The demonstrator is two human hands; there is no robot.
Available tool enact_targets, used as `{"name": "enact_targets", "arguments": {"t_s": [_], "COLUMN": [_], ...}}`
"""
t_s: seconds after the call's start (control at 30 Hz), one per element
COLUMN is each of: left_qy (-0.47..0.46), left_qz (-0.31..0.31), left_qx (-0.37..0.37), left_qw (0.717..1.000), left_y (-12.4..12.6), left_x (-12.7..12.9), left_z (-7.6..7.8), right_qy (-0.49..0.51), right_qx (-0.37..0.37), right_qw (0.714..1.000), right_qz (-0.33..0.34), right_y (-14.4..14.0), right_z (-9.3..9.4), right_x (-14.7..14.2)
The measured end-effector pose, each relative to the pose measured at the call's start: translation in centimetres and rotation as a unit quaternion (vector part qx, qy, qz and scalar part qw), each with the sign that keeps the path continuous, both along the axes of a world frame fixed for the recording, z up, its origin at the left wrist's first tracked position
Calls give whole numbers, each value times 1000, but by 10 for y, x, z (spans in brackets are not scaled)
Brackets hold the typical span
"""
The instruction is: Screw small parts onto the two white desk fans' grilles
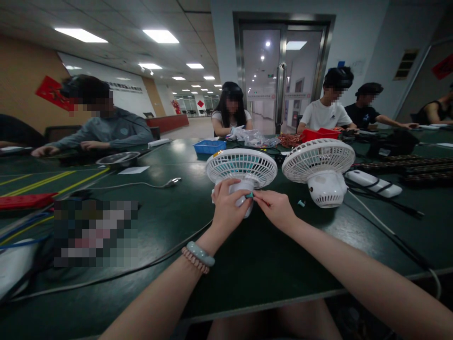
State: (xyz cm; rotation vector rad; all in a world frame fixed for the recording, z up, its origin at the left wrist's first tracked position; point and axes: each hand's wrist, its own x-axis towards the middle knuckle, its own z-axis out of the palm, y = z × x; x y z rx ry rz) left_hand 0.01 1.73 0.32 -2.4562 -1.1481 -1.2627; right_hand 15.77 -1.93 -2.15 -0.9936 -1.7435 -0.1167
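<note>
The left hand (230,203) grasps the white motor housing of a small white desk fan (241,171), with the fingers curled around its body, so the fan stands face up with its round grille toward the ceiling. The right hand (276,208) touches the same housing from the right side; its thumb and first finger are pinched on a small teal knob (249,195) at the side of the housing. Both hands meet over the dark green table (198,198), near its middle in front of the person. On the left wrist there are two bracelets (199,255), one pale green and one of pinkish beads.

Just beside this fan, on the right, a second white fan (320,170) of the same kind rests on the table on its housing, with its grille tilted up. A small teal part (301,203) lies on the table near its base. Further right lies a white power strip (373,183) with black cables over it. A grey cable (141,269) runs across the table on the left side of the arms, and another thin cable with a plug (172,181) lies further back.

At the far side of the table there are a blue plastic tray (209,147), clear plastic bags (253,138) and a red bin (320,134). A metal bowl (118,159) stands on the left. Several other people sit around the table with their own hands on it, well apart from the two fans.
</note>
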Motion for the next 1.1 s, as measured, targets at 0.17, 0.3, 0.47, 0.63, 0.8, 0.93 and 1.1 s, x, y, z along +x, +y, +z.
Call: {"name": "enact_targets", "arguments": {"t_s": [0.17, 0.3, 0.47, 0.63, 0.8, 0.93, 1.1], "left_qy": [-6, -12, -9, -1, 0, 3, -33], "left_qz": [-1, 0, -2, 4, 3, 0, -22], "left_qx": [-1, 1, 1, -1, -5, -7, 5], "left_qw": [1000, 1000, 1000, 1000, 1000, 1000, 999], "left_y": [0, 0, 1, -1, -1, -1, -36], "left_x": [0, 0, -1, -1, -1, 2, -18], "left_z": [1, 0, 0, 1, -1, 4, 35], "right_qy": [0, 18, 51, 65, 59, 61, 55], "right_qx": [-4, -19, -25, -23, -29, -32, -35], "right_qw": [1000, 999, 998, 997, 998, 998, 998], "right_qz": [-12, -21, -2, 18, 10, -3, -5], "right_y": [-6, -8, -4, 0, 3, 3, 4], "right_z": [-7, -8, -4, 0, 2, 5, 5], "right_x": [-9, -14, -14, -12, -12, -14, -15]}}
